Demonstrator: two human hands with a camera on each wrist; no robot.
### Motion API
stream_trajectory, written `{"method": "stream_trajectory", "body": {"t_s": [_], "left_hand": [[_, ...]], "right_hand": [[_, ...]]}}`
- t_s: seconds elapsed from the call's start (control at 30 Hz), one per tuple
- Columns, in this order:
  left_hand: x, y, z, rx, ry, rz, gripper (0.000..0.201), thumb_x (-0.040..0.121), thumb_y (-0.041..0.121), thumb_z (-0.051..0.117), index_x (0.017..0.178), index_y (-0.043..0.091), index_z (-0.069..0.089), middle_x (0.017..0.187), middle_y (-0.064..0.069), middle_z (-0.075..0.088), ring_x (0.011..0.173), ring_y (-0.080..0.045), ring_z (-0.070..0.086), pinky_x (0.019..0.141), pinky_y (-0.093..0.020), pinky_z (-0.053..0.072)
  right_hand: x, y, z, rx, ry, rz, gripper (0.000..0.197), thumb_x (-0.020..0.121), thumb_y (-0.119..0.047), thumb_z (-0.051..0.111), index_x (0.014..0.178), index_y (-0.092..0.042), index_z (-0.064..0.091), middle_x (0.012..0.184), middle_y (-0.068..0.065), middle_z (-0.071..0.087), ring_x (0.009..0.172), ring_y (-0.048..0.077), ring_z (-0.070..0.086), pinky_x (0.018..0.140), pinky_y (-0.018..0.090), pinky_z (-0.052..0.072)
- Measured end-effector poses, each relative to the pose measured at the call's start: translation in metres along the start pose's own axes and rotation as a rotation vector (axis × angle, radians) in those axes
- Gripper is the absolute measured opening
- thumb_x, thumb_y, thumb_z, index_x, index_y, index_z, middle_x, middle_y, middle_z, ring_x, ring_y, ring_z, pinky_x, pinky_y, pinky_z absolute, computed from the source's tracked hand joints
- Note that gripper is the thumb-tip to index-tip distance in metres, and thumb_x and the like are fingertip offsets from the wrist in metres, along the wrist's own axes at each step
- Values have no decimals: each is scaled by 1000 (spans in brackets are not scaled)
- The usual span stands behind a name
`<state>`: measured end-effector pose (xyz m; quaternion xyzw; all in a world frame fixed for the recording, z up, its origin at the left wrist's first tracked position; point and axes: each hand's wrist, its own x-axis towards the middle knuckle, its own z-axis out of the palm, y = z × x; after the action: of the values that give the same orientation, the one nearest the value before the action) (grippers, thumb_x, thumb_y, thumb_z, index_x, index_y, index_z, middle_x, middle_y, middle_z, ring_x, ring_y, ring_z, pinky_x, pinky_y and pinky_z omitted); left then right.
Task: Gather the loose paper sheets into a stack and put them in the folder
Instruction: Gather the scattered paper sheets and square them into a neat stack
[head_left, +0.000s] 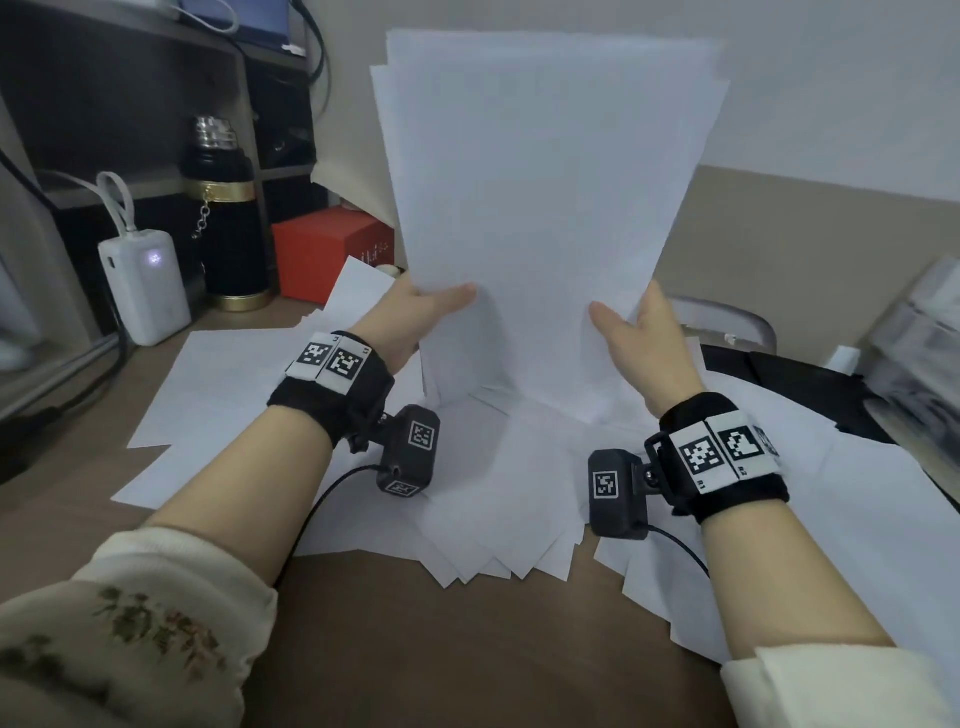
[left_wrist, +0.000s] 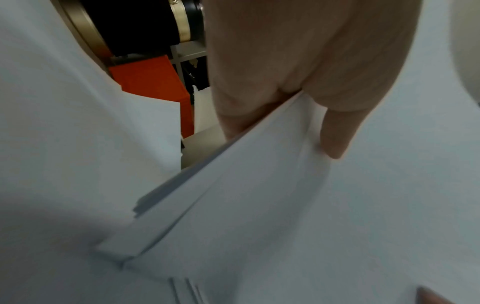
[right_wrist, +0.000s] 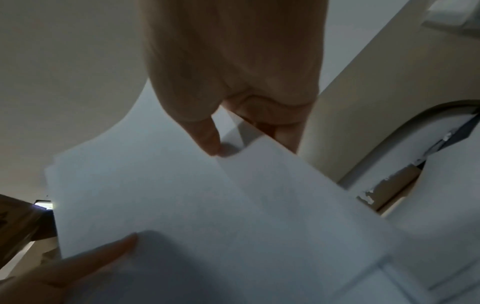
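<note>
I hold a bundle of white paper sheets (head_left: 540, 197) upright, its bottom edge on the papers on the desk. My left hand (head_left: 415, 312) pinches the bundle's left edge, thumb in front, fingers behind. My right hand (head_left: 644, 322) pinches the right edge the same way. The top edges are uneven. In the left wrist view the thumb (left_wrist: 335, 133) lies on the sheets (left_wrist: 259, 195). In the right wrist view my right hand (right_wrist: 233, 131) grips the sheets (right_wrist: 182, 195), and the left thumb shows at the lower left. More loose sheets (head_left: 467, 509) lie spread on the desk. A dark folder (head_left: 800, 384) lies at the right, partly under paper.
At the back left stand a black flask (head_left: 228, 218), a white power bank (head_left: 145, 280) and a red box (head_left: 327, 249). A shelf unit (head_left: 130, 78) is behind them. A blurred stack of things (head_left: 919, 364) sits at the far right. Brown desk (head_left: 467, 649) shows in front.
</note>
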<state>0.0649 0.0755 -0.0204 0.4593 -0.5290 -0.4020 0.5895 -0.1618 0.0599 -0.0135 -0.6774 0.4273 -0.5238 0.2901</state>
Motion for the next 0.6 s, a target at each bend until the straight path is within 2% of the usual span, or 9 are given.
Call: {"method": "stream_trajectory", "body": {"t_s": [0.07,0.13,0.2,0.27,0.33,0.37,0.47,0.53,0.6], "left_hand": [[-1,-5,0,37,-63,-43,35,95,9,58,130,9,57,120,-2,66,105,-13,65,89,-23,53],[-2,-10,-1,91,-91,-129,33,95,16,60,128,15,57,119,-1,67,106,-16,65,90,-29,53],[-2,-14,-2,173,-70,-195,28,95,26,60,123,20,59,120,-1,67,110,-20,63,96,-39,51],[-1,-15,-2,215,1,-184,24,96,29,58,118,20,60,119,-5,67,110,-24,63,98,-43,50],[1,-14,-3,197,87,-142,23,97,23,55,118,13,61,119,-10,66,109,-27,63,98,-42,50],[2,-14,-4,176,112,-138,24,97,19,55,118,10,61,118,-12,66,108,-28,63,98,-41,50],[4,-17,-8,128,124,-218,30,96,13,54,124,2,59,117,-15,66,107,-32,63,98,-46,49],[5,-21,-8,156,119,-279,32,95,9,53,125,-1,57,117,-16,65,107,-34,62,98,-47,49],[5,-24,-8,212,111,-319,31,95,7,53,124,-3,56,121,-18,62,109,-35,61,100,-46,47]], "right_hand": [[2,5,0,2,-63,83,27,91,-10,54,108,-31,52,105,-16,63,101,-1,60,88,21,50],[2,10,-1,-17,-115,184,30,90,-13,54,118,-22,52,109,-8,66,103,10,63,85,33,55],[1,10,0,-37,-164,235,32,92,-14,51,124,-20,50,111,-8,67,101,12,65,84,37,56],[1,9,1,-19,-170,267,33,94,-19,51,126,-19,45,107,-8,65,95,11,65,85,39,55],[1,8,0,15,-120,330,38,95,-30,52,129,-20,40,98,-7,63,86,12,64,84,39,55],[1,10,-3,25,-87,365,44,94,-38,52,133,-21,39,96,-4,62,87,13,63,83,38,53],[4,21,-17,-39,42,483,58,89,-54,47,135,-19,41,111,9,60,105,24,59,81,38,47],[6,31,-30,-69,122,553,50,91,-48,46,125,-11,46,115,8,56,112,28,55,91,42,44],[6,43,-43,-86,176,631,51,92,-36,49,131,-4,41,120,10,51,117,29,50,97,41,39]]}}
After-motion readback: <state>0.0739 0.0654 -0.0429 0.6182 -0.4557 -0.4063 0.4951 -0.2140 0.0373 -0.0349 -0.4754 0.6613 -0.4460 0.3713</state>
